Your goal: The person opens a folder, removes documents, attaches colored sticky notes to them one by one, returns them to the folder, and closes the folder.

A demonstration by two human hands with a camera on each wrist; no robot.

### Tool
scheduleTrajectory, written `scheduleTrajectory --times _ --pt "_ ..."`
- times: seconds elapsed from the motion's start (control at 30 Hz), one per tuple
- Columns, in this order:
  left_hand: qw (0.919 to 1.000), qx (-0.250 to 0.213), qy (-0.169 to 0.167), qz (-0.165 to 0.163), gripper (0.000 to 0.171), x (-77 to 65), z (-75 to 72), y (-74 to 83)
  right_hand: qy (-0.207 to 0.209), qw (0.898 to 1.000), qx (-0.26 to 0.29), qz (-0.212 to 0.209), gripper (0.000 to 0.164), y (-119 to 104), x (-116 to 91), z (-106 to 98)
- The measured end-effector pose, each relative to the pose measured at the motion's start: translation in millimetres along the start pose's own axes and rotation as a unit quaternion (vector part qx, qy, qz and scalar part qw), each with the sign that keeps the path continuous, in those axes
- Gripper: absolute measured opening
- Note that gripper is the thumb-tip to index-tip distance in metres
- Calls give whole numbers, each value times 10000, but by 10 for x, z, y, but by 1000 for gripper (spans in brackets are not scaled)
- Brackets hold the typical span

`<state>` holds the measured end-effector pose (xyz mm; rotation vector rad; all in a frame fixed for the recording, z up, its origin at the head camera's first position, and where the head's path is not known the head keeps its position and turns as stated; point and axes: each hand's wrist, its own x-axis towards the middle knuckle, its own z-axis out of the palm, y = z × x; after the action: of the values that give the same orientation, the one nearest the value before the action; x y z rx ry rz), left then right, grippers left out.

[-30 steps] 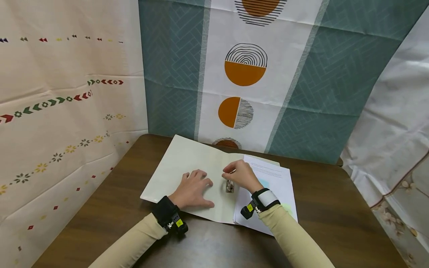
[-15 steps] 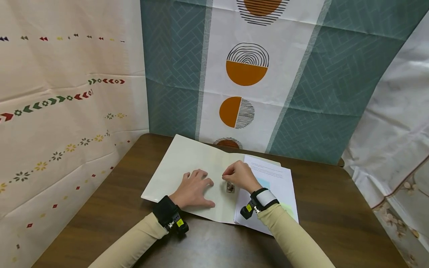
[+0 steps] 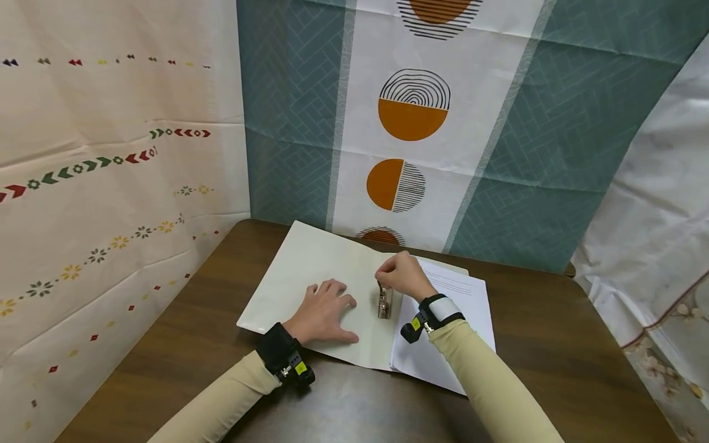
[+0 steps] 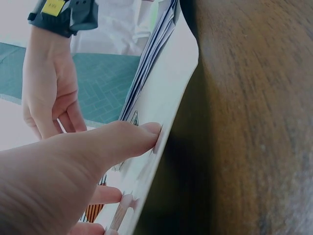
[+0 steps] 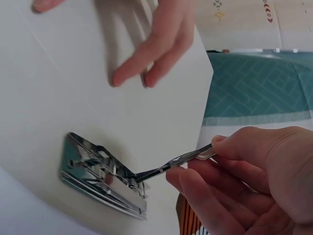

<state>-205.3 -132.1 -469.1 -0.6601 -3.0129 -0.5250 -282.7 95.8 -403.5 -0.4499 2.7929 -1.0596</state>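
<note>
An open cream folder [image 3: 321, 258] lies on the table. A metal lever clip [image 3: 384, 303] is fixed to it near the fold. In the right wrist view, the clip's lever [image 5: 181, 160] stands raised from its metal base [image 5: 102, 176]; my right hand [image 3: 407, 275] pinches the lever's end between thumb and fingers. My left hand [image 3: 324, 312] rests on the left cover with its fingers spread, its thumb near the front edge. White printed sheets [image 3: 443, 344] lie on the right cover, partly behind my right wrist and sleeve.
The folder lies on a brown wooden table [image 3: 354, 400]. Patterned cloths hang around it: a teal and white one [image 3: 293, 147] behind, a cream one [image 3: 111, 215] at the left and a pale one [image 3: 653, 246] at the right.
My right hand has risen and moved away from me, lifting the clip's lever up from its base. The blue and green patches on the sheets no longer show. My left hand has stayed put.
</note>
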Motion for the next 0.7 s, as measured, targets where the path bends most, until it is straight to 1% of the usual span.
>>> scheduleTrajectory --times 0.1,0.27,0.4,0.57,0.7 --pt "10000 29 -14 -10 67 -2 -3 -1 0 9998 113 158 20 -3 72 -11" --pt "9999 101 -23 -6 68 -2 -7 1 68 9993 163 335 21 64 210 -35" --pt "10000 92 -11 11 68 -8 -13 0 175 9993 89 313 22 136 312 -29" --pt "9999 120 7 17 69 -15 -12 -2 319 9989 -170 313 20 190 405 10" --pt "10000 99 -14 -8 69 -32 -29 12 302 9985 -330 322 19 261 468 32"
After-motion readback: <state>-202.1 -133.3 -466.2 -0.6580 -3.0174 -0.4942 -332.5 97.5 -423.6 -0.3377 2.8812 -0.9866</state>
